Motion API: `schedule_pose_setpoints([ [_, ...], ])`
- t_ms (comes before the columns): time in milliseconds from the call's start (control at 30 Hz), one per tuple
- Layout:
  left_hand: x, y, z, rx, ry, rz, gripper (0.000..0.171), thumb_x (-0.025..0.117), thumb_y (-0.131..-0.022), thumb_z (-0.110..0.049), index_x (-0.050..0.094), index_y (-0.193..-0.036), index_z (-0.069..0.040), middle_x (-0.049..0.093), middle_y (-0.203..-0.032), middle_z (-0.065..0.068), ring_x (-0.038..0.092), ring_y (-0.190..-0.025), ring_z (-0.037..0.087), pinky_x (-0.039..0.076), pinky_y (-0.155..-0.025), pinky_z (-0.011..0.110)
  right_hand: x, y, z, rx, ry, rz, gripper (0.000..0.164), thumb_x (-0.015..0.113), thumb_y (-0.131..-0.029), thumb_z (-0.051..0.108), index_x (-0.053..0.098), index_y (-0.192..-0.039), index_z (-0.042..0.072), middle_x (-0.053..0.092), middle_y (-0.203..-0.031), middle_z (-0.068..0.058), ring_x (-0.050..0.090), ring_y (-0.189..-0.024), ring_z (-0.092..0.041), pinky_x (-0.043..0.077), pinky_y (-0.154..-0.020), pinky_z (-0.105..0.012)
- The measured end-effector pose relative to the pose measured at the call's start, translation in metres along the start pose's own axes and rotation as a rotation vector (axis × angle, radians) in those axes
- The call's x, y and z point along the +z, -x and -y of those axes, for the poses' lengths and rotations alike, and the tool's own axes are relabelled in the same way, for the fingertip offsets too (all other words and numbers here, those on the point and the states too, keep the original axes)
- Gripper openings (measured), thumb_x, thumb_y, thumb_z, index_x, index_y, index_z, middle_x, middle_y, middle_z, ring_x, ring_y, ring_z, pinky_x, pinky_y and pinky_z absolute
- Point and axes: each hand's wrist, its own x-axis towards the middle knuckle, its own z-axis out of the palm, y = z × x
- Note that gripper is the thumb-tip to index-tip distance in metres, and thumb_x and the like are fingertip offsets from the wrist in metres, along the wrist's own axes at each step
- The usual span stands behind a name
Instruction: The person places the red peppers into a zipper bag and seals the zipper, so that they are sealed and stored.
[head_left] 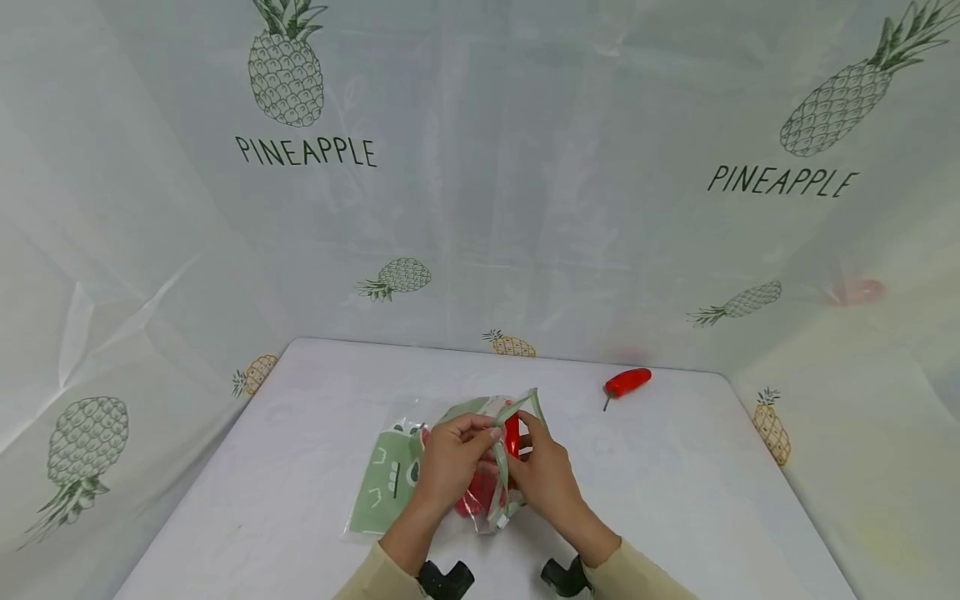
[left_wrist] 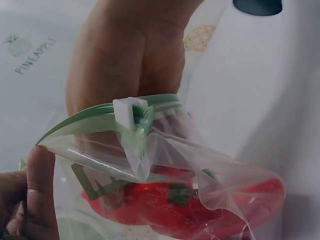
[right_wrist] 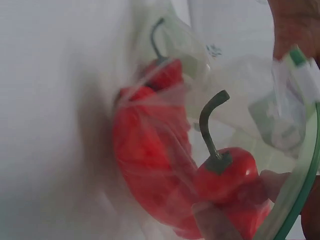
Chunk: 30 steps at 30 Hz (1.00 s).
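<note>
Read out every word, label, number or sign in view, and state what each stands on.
"PINEAPPLE": on the pale backdrop sheet, under the upper-left pineapple drawing.
"PINEAPPLE": same sheet, under the upper-right pineapple drawing.
"PINEAPPLE": faint, upper left of the left wrist view, possibly one of these again.
Small green print, top of the right wrist view: too blurred to read.
I can read no brand or number.
</note>
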Motion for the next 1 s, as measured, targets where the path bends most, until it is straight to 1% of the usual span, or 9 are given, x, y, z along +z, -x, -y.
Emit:
schedule_pose_setpoints([
  [167,-0.0004,0.0002,-0.0023,0.025,0.012,0.016,0.021,0.076,-0.099,-0.016,0.077,-0.113,-0.001,0.078,-0.095,0.017,0.075,-0.071,0.018,0.067,-0.065,0.031,-0.0039,-0.0067,0.0043,0.025,-0.028,-0.029,0.071,0.082,-0.094,0.025,0.047,-0.152,0.004,0.072,-0.111,-0.017,0.076,-0.086,-0.021,0.065,-0.06,-0.03],
  [267,-0.0014,-0.0007,-0.0025,0.03,0.022,0.02,0.021,0.074,-0.1,-0.014,0.076,-0.113,0.001,0.078,-0.097,0.02,0.075,-0.071,0.018,0.067,-0.065,0.031,-0.0026,-0.0078,0.0063,0.043,-0.058,-0.016,0.071,0.081,-0.095,0.026,0.047,-0.153,0.004,0.072,-0.112,-0.018,0.075,-0.087,-0.021,0.065,-0.06,-0.03],
  [400,-0.0024,-0.0013,-0.0034,0.022,0.03,0.014,0.02,0.074,-0.099,-0.013,0.076,-0.113,0.002,0.077,-0.099,0.021,0.074,-0.071,0.018,0.066,-0.065,0.031,0.0011,-0.0077,0.0077,0.062,-0.091,0.008,0.07,0.08,-0.095,0.028,0.048,-0.153,0.005,0.073,-0.108,-0.016,0.074,-0.082,-0.018,0.064,-0.059,-0.028],
  [500,-0.0029,-0.0017,-0.0036,0.018,0.032,0.012,0.021,0.075,-0.099,-0.014,0.076,-0.113,0.002,0.077,-0.099,0.021,0.074,-0.071,0.018,0.066,-0.065,0.03,0.0032,-0.008,0.0081,0.06,-0.09,0.008,0.068,0.08,-0.096,0.028,0.049,-0.152,0.007,0.073,-0.105,-0.015,0.073,-0.079,-0.017,0.063,-0.058,-0.028],
  [600,-0.0032,-0.0022,-0.0024,0.013,0.026,0.008,0.021,0.075,-0.1,-0.015,0.076,-0.113,0.002,0.077,-0.099,0.021,0.074,-0.071,0.017,0.066,-0.065,0.03,0.004,-0.0085,0.0083,0.058,-0.077,0.002,0.067,0.08,-0.095,0.027,0.05,-0.151,0.007,0.074,-0.104,-0.014,0.073,-0.079,-0.017,0.063,-0.059,-0.028],
  [1000,-0.0033,-0.0013,-0.0018,-0.004,0.026,-0.002,0.021,0.075,-0.099,-0.015,0.076,-0.113,0.001,0.077,-0.097,0.02,0.072,-0.071,0.016,0.066,-0.065,0.03,0.0042,-0.0068,0.0073,0.058,-0.071,0.008,0.067,0.079,-0.095,0.026,0.049,-0.151,0.005,0.074,-0.108,-0.016,0.075,-0.084,-0.02,0.063,-0.06,-0.029],
])
